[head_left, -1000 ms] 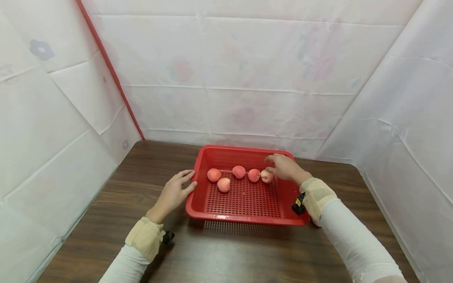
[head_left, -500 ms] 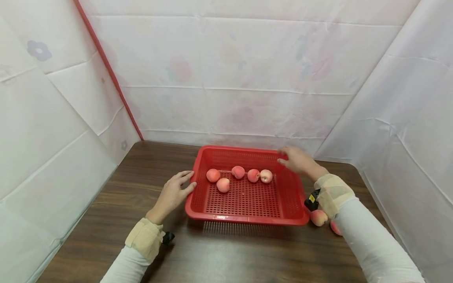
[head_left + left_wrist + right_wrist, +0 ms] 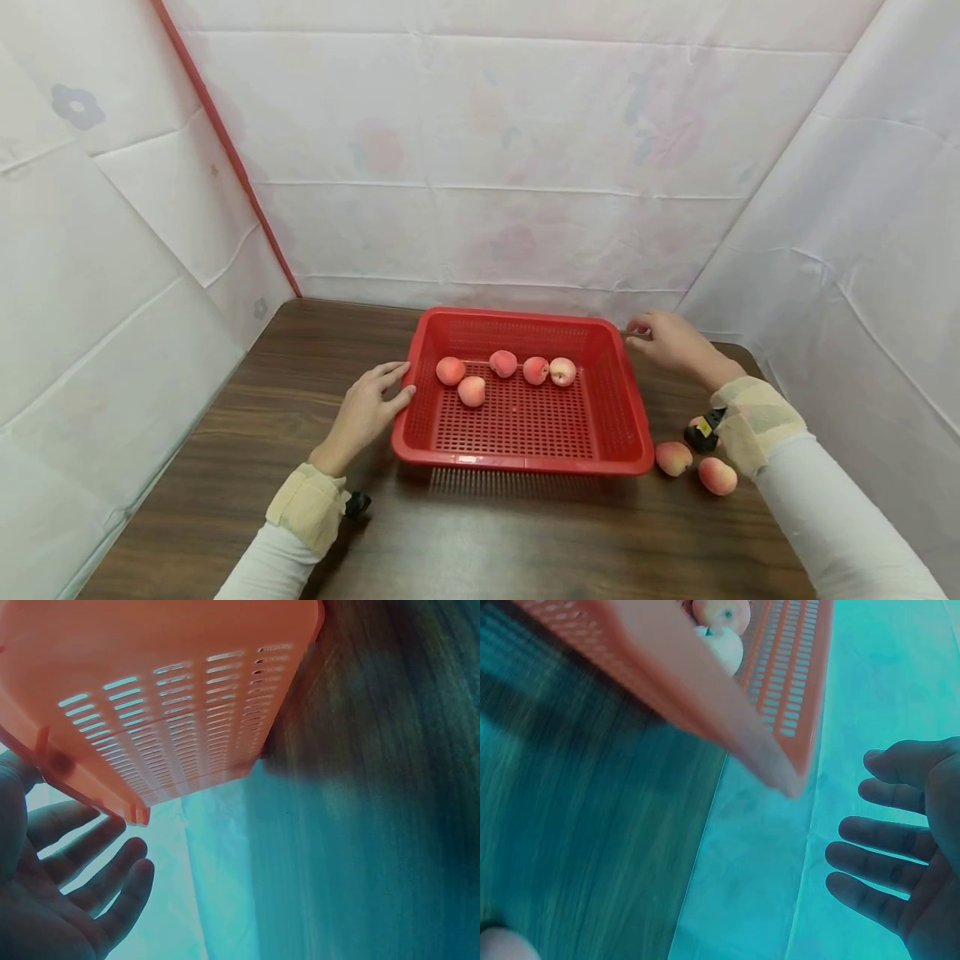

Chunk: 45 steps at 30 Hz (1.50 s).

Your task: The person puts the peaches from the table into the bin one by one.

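A red plastic basket (image 3: 517, 462) with slotted walls stands on the table, several peaches (image 3: 472, 392) lying toward its back and left. At the basket's left rim, my left hand (image 3: 365, 415) rests its fingertips with the fingers loosely extended; the left wrist view has them against the rim's underside. My right hand (image 3: 671, 342) hovers beyond the back right corner, apart from the basket and holding nothing. Its fingers are relaxed and spread in the right wrist view. Right of the basket lie a peach (image 3: 673, 458), a second peach (image 3: 717, 476), and another mostly hidden behind the wrist camera.
Brown wood-grain table (image 3: 480, 542) extends in front of and to both sides of the basket. White floral sheeting (image 3: 465, 167) hangs behind the table and along both sides. Black cameras are strapped to both wrists.
My right hand has moved right from above the rightmost peach in the basket, over the rim, to outside it. The peaches at right have come into view from behind the arm. Left hand stays put.
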Tool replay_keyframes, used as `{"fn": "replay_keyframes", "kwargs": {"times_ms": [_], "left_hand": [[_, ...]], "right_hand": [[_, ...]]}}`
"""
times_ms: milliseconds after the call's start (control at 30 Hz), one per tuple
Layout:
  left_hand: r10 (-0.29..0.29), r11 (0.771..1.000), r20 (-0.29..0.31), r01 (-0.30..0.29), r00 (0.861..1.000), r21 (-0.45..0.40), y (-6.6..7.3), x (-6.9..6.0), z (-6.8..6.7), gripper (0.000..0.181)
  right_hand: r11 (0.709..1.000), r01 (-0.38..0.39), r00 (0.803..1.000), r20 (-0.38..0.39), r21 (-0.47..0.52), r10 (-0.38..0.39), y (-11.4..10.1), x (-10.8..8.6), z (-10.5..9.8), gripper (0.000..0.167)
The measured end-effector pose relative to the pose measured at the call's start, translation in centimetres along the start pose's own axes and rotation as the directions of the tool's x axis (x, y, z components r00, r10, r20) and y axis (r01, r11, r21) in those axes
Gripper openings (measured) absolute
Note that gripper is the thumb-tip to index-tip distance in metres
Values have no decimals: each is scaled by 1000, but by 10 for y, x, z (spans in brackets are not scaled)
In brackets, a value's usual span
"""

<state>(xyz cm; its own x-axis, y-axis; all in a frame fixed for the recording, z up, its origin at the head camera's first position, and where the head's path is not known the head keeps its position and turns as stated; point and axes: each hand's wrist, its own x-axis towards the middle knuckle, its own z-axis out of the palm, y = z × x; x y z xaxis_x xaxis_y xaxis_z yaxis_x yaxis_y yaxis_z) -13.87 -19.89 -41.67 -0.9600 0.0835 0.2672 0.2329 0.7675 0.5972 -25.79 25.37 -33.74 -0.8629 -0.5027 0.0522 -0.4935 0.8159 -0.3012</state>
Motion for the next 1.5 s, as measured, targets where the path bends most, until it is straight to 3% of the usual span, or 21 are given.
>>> {"fn": "replay_keyframes", "kwargs": {"times_ms": [133, 500, 1033, 1200, 1433, 1500], "left_hand": [[4, 1000, -5, -4, 1000, 6, 0, 1, 1, 46], [13, 1000, -10, -13, 1000, -4, 3, 1, 0, 46], [15, 1000, -14, -15, 1000, 1, 0, 1, 2, 46], [15, 1000, -12, -15, 1000, 0, 0, 1, 3, 46], [11, 1000, -8, -11, 1000, -9, 0, 0, 3, 47], [11, 1000, -11, -11, 1000, -13, 0, 1, 2, 47]], "right_hand": [[1000, 1, 1000, 9, -2, -1, 11, -10, -3, 20], [996, -79, 990, 111, -38, 82, 37, -38, 3, 25], [976, -197, 944, 250, -96, 215, 60, -68, 16, 33], [967, -229, 916, 310, -113, 253, 66, -79, 18, 36], [915, -404, 823, 430, -17, 371, 71, -93, 19, 53], [919, -393, 822, 436, -33, 367, 74, -94, 20, 49]]}}
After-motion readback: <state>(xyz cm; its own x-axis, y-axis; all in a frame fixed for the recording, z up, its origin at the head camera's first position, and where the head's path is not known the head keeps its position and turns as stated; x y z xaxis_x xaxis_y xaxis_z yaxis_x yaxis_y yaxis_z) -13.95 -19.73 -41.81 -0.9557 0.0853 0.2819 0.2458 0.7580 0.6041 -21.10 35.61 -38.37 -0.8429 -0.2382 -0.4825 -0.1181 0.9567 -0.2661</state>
